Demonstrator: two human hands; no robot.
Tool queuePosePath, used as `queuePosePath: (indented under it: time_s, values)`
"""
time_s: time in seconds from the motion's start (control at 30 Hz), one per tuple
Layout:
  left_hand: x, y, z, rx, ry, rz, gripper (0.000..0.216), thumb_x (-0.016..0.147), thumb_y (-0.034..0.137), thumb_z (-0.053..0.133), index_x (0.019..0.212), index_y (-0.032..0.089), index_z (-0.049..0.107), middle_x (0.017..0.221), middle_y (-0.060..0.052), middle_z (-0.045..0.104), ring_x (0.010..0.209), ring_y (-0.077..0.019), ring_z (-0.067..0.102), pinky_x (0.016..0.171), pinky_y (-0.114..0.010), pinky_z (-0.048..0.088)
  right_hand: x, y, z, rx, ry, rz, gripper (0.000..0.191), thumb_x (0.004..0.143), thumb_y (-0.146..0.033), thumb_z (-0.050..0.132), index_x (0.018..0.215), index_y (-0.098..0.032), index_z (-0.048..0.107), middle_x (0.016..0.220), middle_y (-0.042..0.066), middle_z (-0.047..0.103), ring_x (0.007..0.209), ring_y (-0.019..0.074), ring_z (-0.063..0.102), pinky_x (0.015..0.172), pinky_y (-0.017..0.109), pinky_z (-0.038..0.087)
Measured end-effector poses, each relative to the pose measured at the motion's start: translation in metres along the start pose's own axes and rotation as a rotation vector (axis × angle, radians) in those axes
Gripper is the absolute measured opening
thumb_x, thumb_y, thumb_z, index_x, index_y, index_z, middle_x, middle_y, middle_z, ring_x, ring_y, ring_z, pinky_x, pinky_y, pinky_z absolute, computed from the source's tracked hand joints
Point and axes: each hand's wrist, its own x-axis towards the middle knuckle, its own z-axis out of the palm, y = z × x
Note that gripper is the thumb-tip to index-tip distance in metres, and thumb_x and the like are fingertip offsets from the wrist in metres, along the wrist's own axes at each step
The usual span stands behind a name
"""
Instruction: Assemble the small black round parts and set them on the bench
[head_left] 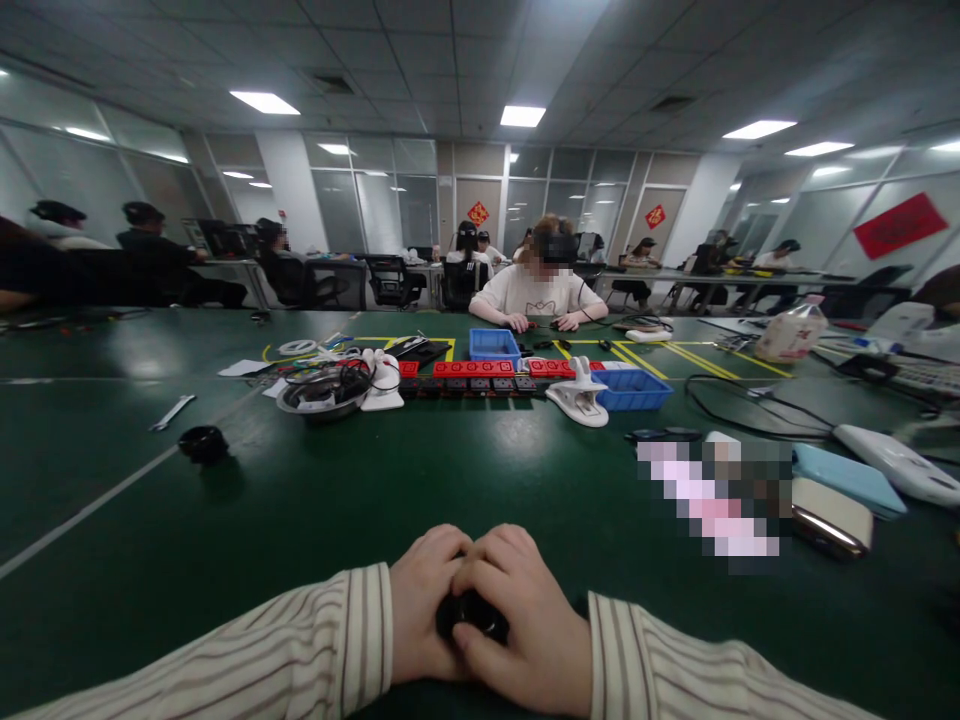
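Two-handed hold, near side of the red block row (472, 368). L hand (424, 610) & R hand (529, 610) both grasp one black part (480, 612), fingers meeting over its top, R thumb curled on its near face; mostly covered, so its full shape can't be told. Gripping from both sides is prob. for steadiness, b/c a glossy, rounded body could slip from one hand. Left of the row & nearer: a black ring (202, 443), apart, w/ a wrench (174, 412) just beyond. Metal bowl (330, 414), off the row's L end, prob. keeps loose cables (349, 378) together. White clips, one per end: L clip (384, 382), R clip (581, 397). Blue bins, behind (495, 350) & at R end (637, 402), prob. for small parts. Beige case (832, 512), nearer & farther R, seems set aside. Co-worker (540, 285): beyond the row.
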Motion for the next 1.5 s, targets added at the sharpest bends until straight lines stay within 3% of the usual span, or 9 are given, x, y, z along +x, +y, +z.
queuePosePath:
  time_s: [0.17, 0.37, 0.57, 0.77, 0.87, 1.0, 1.07, 1.33, 1.5]
  values:
    - [0.003, -0.007, 0.001, -0.039, -0.056, 0.055, 0.039, 0.047, 0.032, 0.074, 0.083, 0.022, 0.061, 0.090, -0.002, 0.046, 0.085, -0.0224, 0.047, 0.076, -0.036, 0.042, 0.001, 0.000, -0.002, 0.088, -0.030, -0.199, 0.018, 0.063, -0.018, 0.040, 0.075, -0.019, 0.054, 0.077, 0.002, 0.060, 0.079, 0.0169, 0.047, 0.075, 0.034, 0.035]
    - [0.004, -0.010, 0.002, -0.099, -0.014, 0.095, 0.053, 0.048, 0.046, 0.071, 0.092, 0.020, 0.058, 0.091, -0.004, 0.051, 0.084, -0.0235, 0.049, 0.077, -0.038, 0.043, 0.002, 0.006, -0.006, 0.099, -0.161, -0.359, 0.015, 0.076, -0.020, 0.040, 0.073, -0.021, 0.054, 0.083, -0.001, 0.065, 0.093, 0.0171, 0.047, 0.088, 0.034, 0.032]
    - [0.002, -0.004, -0.001, -0.110, 0.049, 0.135, 0.071, 0.057, 0.063, 0.064, 0.112, 0.020, 0.049, 0.105, -0.007, 0.050, 0.096, -0.0277, 0.048, 0.092, -0.045, 0.035, 0.004, 0.003, -0.011, 0.178, 0.009, -0.225, 0.031, 0.080, -0.038, 0.039, 0.100, -0.018, 0.050, 0.097, 0.008, 0.057, 0.093, 0.0198, 0.049, 0.084, 0.037, 0.036]
    - [-0.002, 0.000, -0.001, -0.084, 0.088, 0.049, 0.071, 0.053, 0.064, 0.066, 0.102, 0.015, 0.050, 0.095, -0.009, 0.050, 0.088, -0.0265, 0.048, 0.084, -0.045, 0.040, -0.001, 0.007, 0.002, 0.057, 0.094, 0.025, 0.054, 0.078, -0.067, 0.032, 0.084, -0.016, 0.050, 0.081, 0.006, 0.051, 0.075, 0.0201, 0.044, 0.071, 0.038, 0.036]
    - [-0.001, 0.002, -0.002, -0.042, 0.043, 0.003, 0.054, 0.052, 0.051, 0.073, 0.091, 0.017, 0.056, 0.090, -0.006, 0.051, 0.084, -0.0244, 0.048, 0.078, -0.041, 0.042, -0.001, 0.005, 0.003, -0.008, 0.051, 0.046, 0.043, 0.079, -0.059, 0.040, 0.076, -0.017, 0.051, 0.076, 0.004, 0.050, 0.074, 0.0193, 0.043, 0.070, 0.036, 0.035]
    - [0.001, -0.001, -0.003, -0.101, -0.011, 0.001, 0.046, 0.049, 0.030, 0.076, 0.090, 0.019, 0.059, 0.093, -0.004, 0.051, 0.088, -0.0222, 0.049, 0.080, -0.035, 0.043, 0.001, 0.000, -0.001, -0.014, -0.010, 0.027, 0.014, 0.075, -0.030, 0.049, 0.079, -0.018, 0.053, 0.080, 0.003, 0.053, 0.079, 0.0185, 0.044, 0.073, 0.035, 0.035]
    - [0.002, -0.005, -0.004, -0.115, -0.043, 0.013, 0.043, 0.050, 0.028, 0.075, 0.090, 0.020, 0.060, 0.094, -0.002, 0.050, 0.089, -0.0215, 0.049, 0.081, -0.033, 0.043, 0.002, -0.002, -0.004, 0.017, -0.026, -0.009, 0.013, 0.071, -0.022, 0.047, 0.081, -0.018, 0.054, 0.082, 0.004, 0.055, 0.081, 0.0183, 0.044, 0.075, 0.035, 0.036]
    - [0.004, -0.016, 0.000, -0.109, -0.051, 0.109, 0.043, 0.058, 0.046, 0.069, 0.092, 0.022, 0.060, 0.090, -0.003, 0.052, 0.086, -0.0221, 0.050, 0.080, -0.036, 0.042, 0.003, 0.002, -0.009, 0.105, -0.162, -0.293, 0.017, 0.064, -0.016, 0.038, 0.071, -0.020, 0.053, 0.079, 0.000, 0.065, 0.090, 0.0178, 0.048, 0.087, 0.037, 0.032]
    - [0.004, -0.013, 0.000, -0.074, -0.038, 0.136, 0.060, 0.055, 0.054, 0.068, 0.106, 0.024, 0.056, 0.098, -0.005, 0.052, 0.090, -0.0260, 0.049, 0.084, -0.043, 0.039, 0.006, 0.002, -0.013, 0.161, -0.104, -0.291, 0.025, 0.079, -0.030, 0.038, 0.095, -0.019, 0.055, 0.096, 0.005, 0.062, 0.096, 0.0181, 0.049, 0.088, 0.036, 0.033]
